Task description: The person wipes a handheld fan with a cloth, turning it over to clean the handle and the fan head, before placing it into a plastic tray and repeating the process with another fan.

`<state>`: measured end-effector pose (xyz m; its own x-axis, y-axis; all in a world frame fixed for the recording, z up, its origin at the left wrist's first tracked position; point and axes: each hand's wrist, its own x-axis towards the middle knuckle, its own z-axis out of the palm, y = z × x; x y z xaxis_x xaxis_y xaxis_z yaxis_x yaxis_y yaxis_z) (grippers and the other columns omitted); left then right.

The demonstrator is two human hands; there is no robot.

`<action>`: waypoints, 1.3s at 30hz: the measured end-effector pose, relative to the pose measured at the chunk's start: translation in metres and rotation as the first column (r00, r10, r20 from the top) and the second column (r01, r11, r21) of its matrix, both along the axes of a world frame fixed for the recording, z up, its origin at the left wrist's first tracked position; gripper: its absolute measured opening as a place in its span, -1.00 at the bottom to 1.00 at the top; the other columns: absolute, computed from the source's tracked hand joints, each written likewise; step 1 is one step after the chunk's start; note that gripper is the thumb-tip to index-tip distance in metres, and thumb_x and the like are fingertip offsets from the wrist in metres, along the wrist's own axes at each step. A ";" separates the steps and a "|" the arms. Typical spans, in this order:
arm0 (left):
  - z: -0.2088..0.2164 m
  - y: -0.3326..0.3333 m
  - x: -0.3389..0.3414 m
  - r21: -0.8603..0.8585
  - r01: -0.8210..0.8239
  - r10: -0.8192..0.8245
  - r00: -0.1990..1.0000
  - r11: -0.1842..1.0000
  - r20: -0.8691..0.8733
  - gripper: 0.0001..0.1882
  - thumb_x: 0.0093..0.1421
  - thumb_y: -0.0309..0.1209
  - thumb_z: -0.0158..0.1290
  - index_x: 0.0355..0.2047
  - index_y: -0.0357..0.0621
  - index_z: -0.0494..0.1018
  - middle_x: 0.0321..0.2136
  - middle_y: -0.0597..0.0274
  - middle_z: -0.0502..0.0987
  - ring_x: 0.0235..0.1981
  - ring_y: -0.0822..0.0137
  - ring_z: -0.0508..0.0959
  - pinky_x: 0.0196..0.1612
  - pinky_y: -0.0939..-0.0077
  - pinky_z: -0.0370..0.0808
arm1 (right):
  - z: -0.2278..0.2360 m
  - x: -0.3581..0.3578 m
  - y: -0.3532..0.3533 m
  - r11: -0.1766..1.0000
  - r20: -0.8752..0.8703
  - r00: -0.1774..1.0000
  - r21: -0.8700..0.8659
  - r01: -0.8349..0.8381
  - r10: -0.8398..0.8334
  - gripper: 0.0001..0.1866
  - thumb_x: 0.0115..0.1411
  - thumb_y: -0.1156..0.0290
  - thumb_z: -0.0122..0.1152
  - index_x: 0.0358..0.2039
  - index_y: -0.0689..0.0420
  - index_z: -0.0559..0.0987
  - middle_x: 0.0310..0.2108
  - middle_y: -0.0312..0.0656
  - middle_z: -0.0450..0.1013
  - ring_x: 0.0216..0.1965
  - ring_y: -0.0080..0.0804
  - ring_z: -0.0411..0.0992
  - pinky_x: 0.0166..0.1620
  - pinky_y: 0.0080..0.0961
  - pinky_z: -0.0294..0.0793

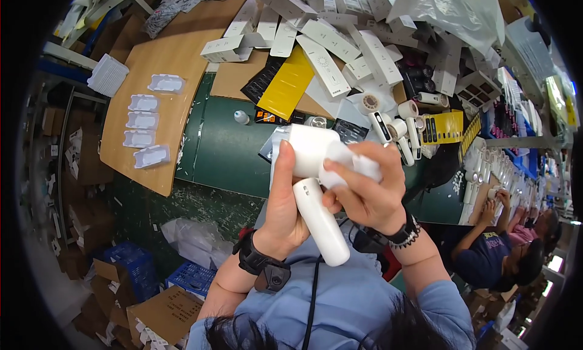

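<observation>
A white hair dryer (322,225) is held up in front of my chest, its wide barrel at the top and its handle slanting down to the right. My left hand (282,207) is wrapped round it, thumb pointing up along the barrel's left side. Against the barrel's right side, my right hand (379,183) presses a crumpled white wipe (366,166). The fingers partly cover both the wipe and the barrel. Just beyond the dryer, a small clear bottle (242,117) stands on the green table (221,146).
White boxes (322,64) pile up at the back, beside a yellow sticker sheet (285,83). More dryers (381,125) lie to the right. White plastic trays (143,120) line a wooden board (176,64) at left. Co-workers (486,253) sit at far right; cartons (167,313) stand lower left.
</observation>
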<state>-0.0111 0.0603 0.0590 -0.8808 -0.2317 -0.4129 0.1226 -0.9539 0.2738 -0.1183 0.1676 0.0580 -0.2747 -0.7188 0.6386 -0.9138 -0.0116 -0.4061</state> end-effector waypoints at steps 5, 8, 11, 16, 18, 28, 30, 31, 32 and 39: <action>0.002 -0.002 0.001 -0.026 -0.020 0.021 0.999 0.999 0.025 -0.35 0.17 0.22 -0.23 -0.09 -0.13 0.32 -0.45 0.25 0.48 -0.64 0.49 0.47 -0.58 0.64 0.47 | -0.013 0.009 -0.009 0.983 0.063 0.996 -0.169 0.074 -0.064 -0.63 -0.20 0.31 0.37 -0.27 -0.01 0.64 -0.29 -0.17 0.38 -0.41 -0.36 0.36 -0.44 -0.49 0.24; 0.000 0.003 0.003 -0.077 -0.035 0.041 0.995 0.996 0.089 -0.36 0.18 0.21 -0.22 -0.10 -0.13 0.32 -0.45 0.25 0.48 -0.64 0.50 0.48 -0.58 0.66 0.48 | -0.012 0.016 0.002 0.994 0.086 0.995 -0.091 0.063 -0.055 -0.65 -0.19 0.35 0.35 -0.28 0.01 0.64 -0.31 -0.17 0.38 -0.39 -0.33 0.36 -0.40 -0.46 0.26; -0.003 0.003 0.005 -0.047 -0.046 0.048 0.997 0.998 0.060 -0.37 0.18 0.21 -0.21 -0.10 -0.12 0.32 -0.45 0.25 0.48 -0.64 0.50 0.47 -0.58 0.66 0.48 | -0.009 0.017 -0.005 0.995 0.107 0.993 -0.069 0.067 -0.060 -0.64 -0.20 0.49 0.29 -0.28 0.06 0.64 -0.25 -0.12 0.35 -0.34 -0.28 0.35 -0.32 -0.47 0.34; -0.001 0.002 -0.006 -0.115 -0.062 0.076 0.989 0.991 0.123 -0.37 0.17 0.20 -0.20 -0.12 -0.14 0.33 -0.48 0.26 0.48 -0.65 0.51 0.47 -0.59 0.67 0.48 | -0.018 0.010 -0.004 0.992 0.123 0.990 -0.101 0.075 -0.063 -0.64 -0.21 0.38 0.35 -0.28 0.03 0.64 -0.32 -0.16 0.37 -0.38 -0.30 0.37 -0.39 -0.47 0.27; -0.003 0.004 -0.003 -0.081 -0.045 0.052 0.995 0.996 0.080 -0.37 0.17 0.20 -0.20 -0.12 -0.14 0.33 -0.48 0.26 0.48 -0.65 0.50 0.47 -0.59 0.66 0.48 | -0.016 0.009 -0.007 0.990 0.133 0.988 -0.103 0.095 -0.081 -0.64 -0.21 0.38 0.36 -0.28 0.02 0.64 -0.31 -0.16 0.37 -0.38 -0.31 0.37 -0.40 -0.47 0.26; -0.004 -0.004 -0.005 -0.043 -0.030 0.032 0.999 0.999 0.039 -0.37 0.17 0.21 -0.20 -0.15 -0.14 0.35 -0.51 0.26 0.47 -0.66 0.48 0.45 -0.60 0.64 0.47 | -0.015 0.003 -0.016 0.985 0.107 0.993 -0.162 0.061 -0.044 -0.63 -0.24 0.40 0.36 -0.29 0.03 0.65 -0.31 -0.17 0.36 -0.43 -0.34 0.34 -0.46 -0.51 0.24; -0.002 -0.003 -0.009 -0.045 -0.045 0.049 0.996 0.998 0.077 -0.36 0.16 0.22 -0.21 -0.14 -0.15 0.35 -0.49 0.25 0.48 -0.67 0.48 0.45 -0.63 0.64 0.45 | -0.016 0.005 -0.008 0.992 0.122 0.992 -0.117 0.052 -0.038 -0.62 -0.24 0.47 0.31 -0.29 0.05 0.65 -0.29 -0.16 0.35 -0.40 -0.33 0.34 -0.41 -0.51 0.29; 0.000 0.001 -0.007 -0.041 -0.061 0.065 0.990 0.997 0.126 -0.34 0.16 0.23 -0.22 -0.12 -0.15 0.34 -0.47 0.24 0.48 -0.68 0.48 0.45 -0.65 0.64 0.44 | -0.013 0.010 0.000 0.997 0.149 0.988 -0.065 0.043 -0.033 -0.62 -0.24 0.54 0.27 -0.28 0.06 0.64 -0.27 -0.14 0.33 -0.37 -0.33 0.34 -0.35 -0.50 0.33; 0.001 0.004 -0.006 -0.037 -0.076 0.081 0.981 0.996 0.175 -0.32 0.16 0.24 -0.23 -0.11 -0.16 0.34 -0.45 0.22 0.49 -0.68 0.48 0.45 -0.68 0.63 0.43 | -0.009 0.012 0.003 0.999 0.176 0.984 -0.012 0.032 -0.030 -0.60 -0.24 0.60 0.22 -0.28 0.08 0.64 -0.25 -0.13 0.32 -0.34 -0.32 0.34 -0.30 -0.50 0.37; -0.003 0.002 -0.005 0.017 -0.007 0.006 0.997 1.000 0.074 -0.34 0.15 0.25 -0.23 -0.17 -0.13 0.36 -0.55 0.25 0.46 -0.69 0.46 0.42 -0.63 0.59 0.40 | -0.015 0.011 0.004 0.997 0.158 0.985 -0.014 0.070 -0.067 -0.60 -0.24 0.61 0.22 -0.28 0.08 0.64 -0.25 -0.13 0.32 -0.35 -0.31 0.33 -0.31 -0.49 0.37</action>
<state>-0.0163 0.0619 0.0556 -0.8460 -0.2300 -0.4811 0.1090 -0.9577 0.2663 -0.1072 0.1717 0.0427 -0.4212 -0.6828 0.5970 -0.8372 0.0396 -0.5454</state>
